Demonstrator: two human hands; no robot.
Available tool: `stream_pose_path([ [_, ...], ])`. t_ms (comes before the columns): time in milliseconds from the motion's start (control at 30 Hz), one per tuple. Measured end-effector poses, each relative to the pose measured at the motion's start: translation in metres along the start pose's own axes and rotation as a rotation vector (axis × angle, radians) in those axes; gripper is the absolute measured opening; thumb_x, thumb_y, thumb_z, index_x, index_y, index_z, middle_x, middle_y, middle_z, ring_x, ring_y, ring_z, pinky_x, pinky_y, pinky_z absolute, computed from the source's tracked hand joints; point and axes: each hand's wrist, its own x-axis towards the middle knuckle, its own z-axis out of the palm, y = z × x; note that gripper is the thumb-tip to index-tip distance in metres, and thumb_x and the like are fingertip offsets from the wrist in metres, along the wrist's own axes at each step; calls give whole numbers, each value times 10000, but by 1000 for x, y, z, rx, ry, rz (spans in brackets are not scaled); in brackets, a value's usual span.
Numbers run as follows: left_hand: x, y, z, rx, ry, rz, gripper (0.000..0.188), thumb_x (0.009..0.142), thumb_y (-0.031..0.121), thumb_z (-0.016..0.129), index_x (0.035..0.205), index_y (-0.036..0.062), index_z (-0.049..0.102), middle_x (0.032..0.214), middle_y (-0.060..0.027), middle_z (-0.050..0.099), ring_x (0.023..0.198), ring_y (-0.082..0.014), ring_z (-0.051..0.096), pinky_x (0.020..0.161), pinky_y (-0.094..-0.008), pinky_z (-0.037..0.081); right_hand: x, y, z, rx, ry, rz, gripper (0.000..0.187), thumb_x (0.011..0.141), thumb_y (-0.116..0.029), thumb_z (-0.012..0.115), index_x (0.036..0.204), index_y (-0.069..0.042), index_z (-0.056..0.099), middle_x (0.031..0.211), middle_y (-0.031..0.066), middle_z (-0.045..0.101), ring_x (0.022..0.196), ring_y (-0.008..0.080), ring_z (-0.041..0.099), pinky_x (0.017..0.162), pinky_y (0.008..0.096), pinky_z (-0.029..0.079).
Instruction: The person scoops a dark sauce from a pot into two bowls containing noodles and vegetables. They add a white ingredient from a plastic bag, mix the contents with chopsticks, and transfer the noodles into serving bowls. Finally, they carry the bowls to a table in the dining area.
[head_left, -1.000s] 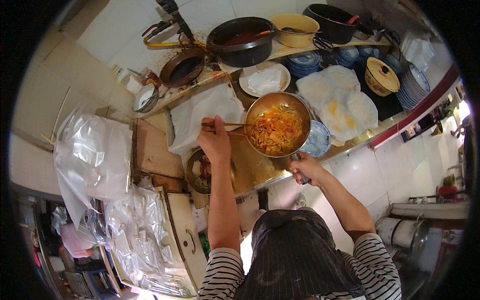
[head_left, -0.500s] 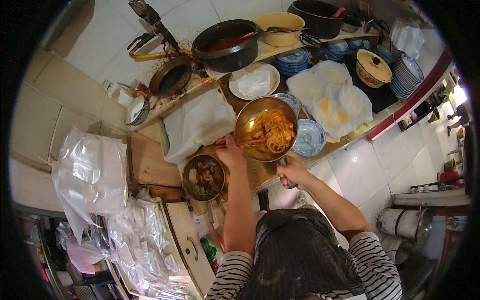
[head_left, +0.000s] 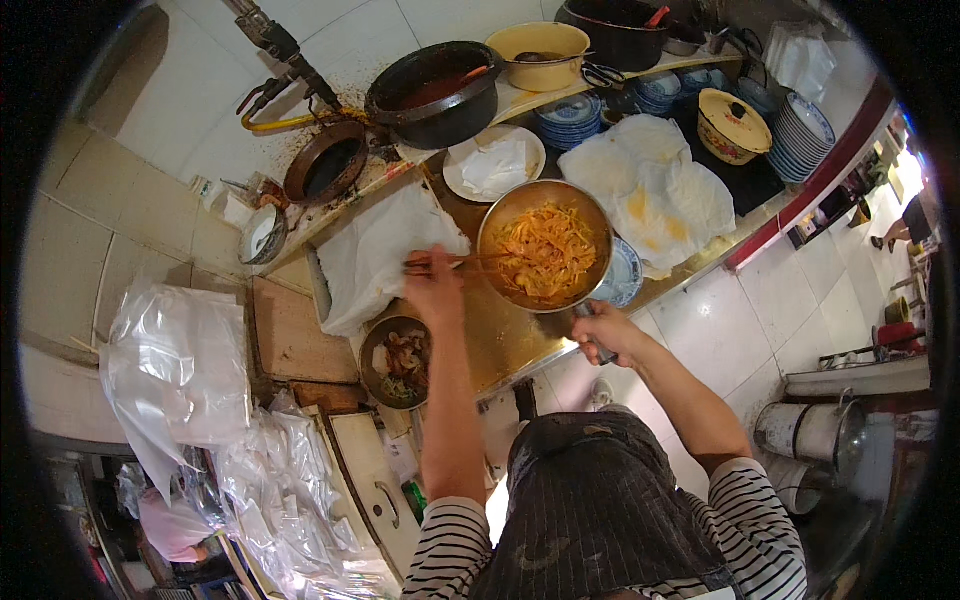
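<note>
- Right hand (head_left: 608,335): nearest the body, closed around the dark grey handle (head_left: 606,355) of a round, golden-brown metal pan (head_left: 540,190). The handle's long axis slants from the pan's near-right rim back toward the person and slightly right.
- Second, smaller round metal pan (head_left: 398,324) with pale pieces and green shreds: lower left, just beside the left forearm, apart from both hands.
- Left hand (head_left: 433,283): left of the held pan and clear of its rim, gripping thin brown chopsticks (head_left: 475,260). They point rightward, almost level, across the left rim; their tips blur into the food.
- Held pan: ahead and left of the right hand, directly right of the left hand. The right hand is nearer, being on its handle; whether the base touches the steel counter (head_left: 490,350), I cannot tell.
- Orange-red, glossy strips of food (head_left: 548,252): inside that pan, between the chopsticks and its right wall.
- Blue-and-white patterned plate (head_left: 627,272): just right of the pan, partly hidden by it.
- White round plate (head_left: 540,160) bearing white paper: beyond the pan, farther from both hands.
</note>
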Motion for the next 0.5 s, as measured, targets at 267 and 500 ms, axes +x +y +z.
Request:
stream_pose_path([
  [267,14,-36,-2,-4,183,14,143,913,142,527,843,22,492,754,-54,573,608,-140,490,549,-299,437,0,3,-6,-14,76,-36,192,715,6,544,854,-39,419,556,38,452,372,112,433,316,287,384],
  [500,-30,-59,56,-530,188,-457,156,894,100,540,795,53,428,699,-44,474,574,-133,436,429,-249,359,-8,17,4,-132,147,-128,196,739,7,519,920,26,446,588,51,466,392,150,464,333,308,401],
])
